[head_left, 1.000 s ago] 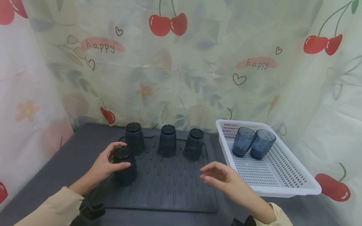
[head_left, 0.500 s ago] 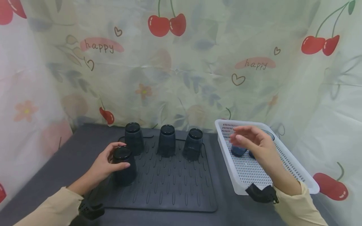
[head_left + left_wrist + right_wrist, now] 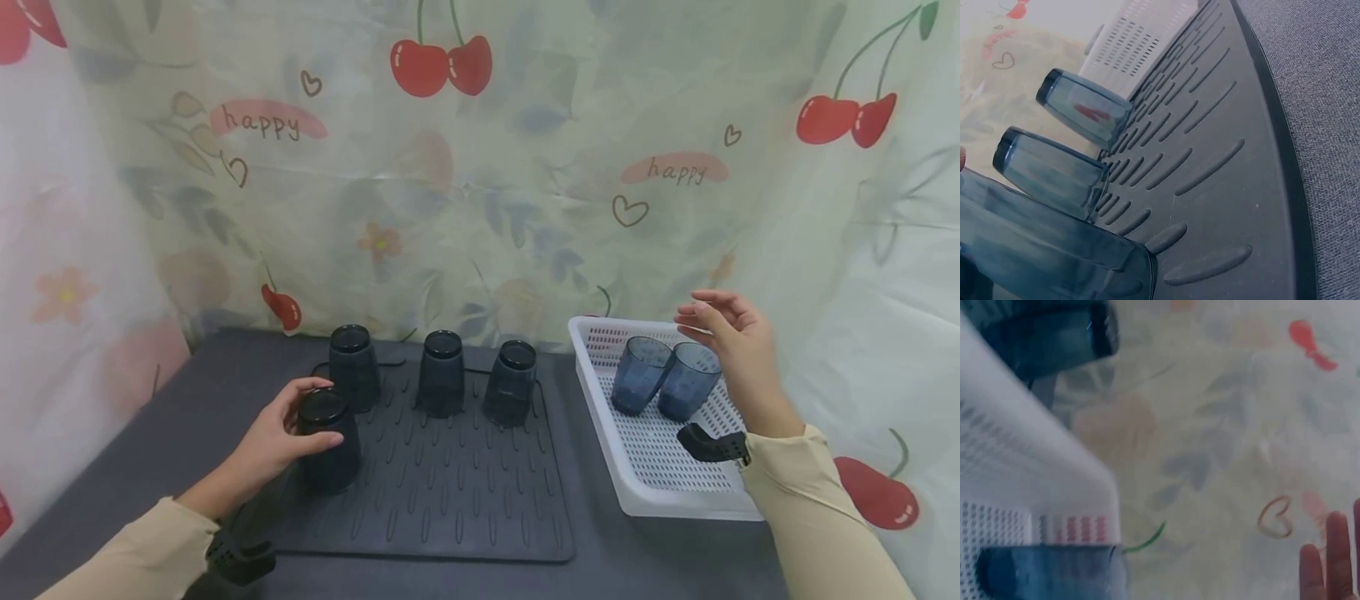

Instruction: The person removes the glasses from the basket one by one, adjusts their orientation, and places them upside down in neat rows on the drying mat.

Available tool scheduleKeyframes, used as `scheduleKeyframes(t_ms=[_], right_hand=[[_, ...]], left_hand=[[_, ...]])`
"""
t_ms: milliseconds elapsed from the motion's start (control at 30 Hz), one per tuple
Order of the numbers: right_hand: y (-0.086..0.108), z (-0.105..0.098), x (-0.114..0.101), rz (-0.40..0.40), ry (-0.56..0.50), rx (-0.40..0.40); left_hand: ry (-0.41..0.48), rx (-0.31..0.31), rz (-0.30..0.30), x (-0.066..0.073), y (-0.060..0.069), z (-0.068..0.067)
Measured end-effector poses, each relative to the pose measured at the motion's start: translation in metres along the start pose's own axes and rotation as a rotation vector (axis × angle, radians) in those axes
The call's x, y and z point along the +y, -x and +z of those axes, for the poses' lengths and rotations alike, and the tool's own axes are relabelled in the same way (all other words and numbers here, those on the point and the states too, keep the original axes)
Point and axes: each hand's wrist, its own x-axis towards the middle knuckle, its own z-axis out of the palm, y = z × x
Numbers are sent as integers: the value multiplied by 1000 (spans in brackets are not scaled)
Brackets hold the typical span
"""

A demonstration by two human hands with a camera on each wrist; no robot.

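Observation:
The left hand [image 3: 281, 437] curls its fingers and thumb round an upside-down dark glass [image 3: 330, 450] at the front left of the black ribbed mat [image 3: 450, 508]. That glass fills the lower left of the left wrist view [image 3: 1054, 250]. Behind it, three more upside-down glasses [image 3: 355, 371] [image 3: 441, 379] [image 3: 512, 387] stand in a row. Above the right part of the white basket [image 3: 626, 492], the right hand [image 3: 738, 354] holds nothing, its fingers relaxed. Two blue glasses [image 3: 639, 379] [image 3: 686, 385] stand mouth up and tilted in the basket, the right one just beside the hand.
The white basket stands to the right of the mat on a dark grey cloth [image 3: 225, 367]. A patterned curtain [image 3: 525, 233] hangs behind and along both sides. In the right wrist view the basket's rim [image 3: 1072, 456] runs along the left.
The right hand has moved right and up from beside the mat, passing over the basket glasses to the basket's right part. The left hand keeps its grip on the front glass, without visible shift.

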Motion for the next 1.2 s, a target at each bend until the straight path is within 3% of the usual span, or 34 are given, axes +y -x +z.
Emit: scheduleKeyframes(t_ms=[167, 300, 567, 733, 867, 1000, 1200], right_hand=[[-12, -17, 17, 4, 36, 67], [-18, -30, 28, 11, 131, 100], [-19, -56, 47, 61, 639, 157], [-16, -68, 55, 136, 845, 149], [-16, -72, 59, 208, 902, 122], [-16, -76, 62, 271, 894, 37], [-14, -80, 68, 301, 878, -3]], left_hand=[[0, -4, -3, 1, 1, -2], [9, -14, -14, 1, 1, -2], [4, -13, 7, 0, 0, -1], [-2, -9, 16, -1, 0, -1], [-1, -10, 16, -1, 0, 0], [3, -12, 15, -1, 0, 0], [1, -12, 16, -1, 0, 0]])
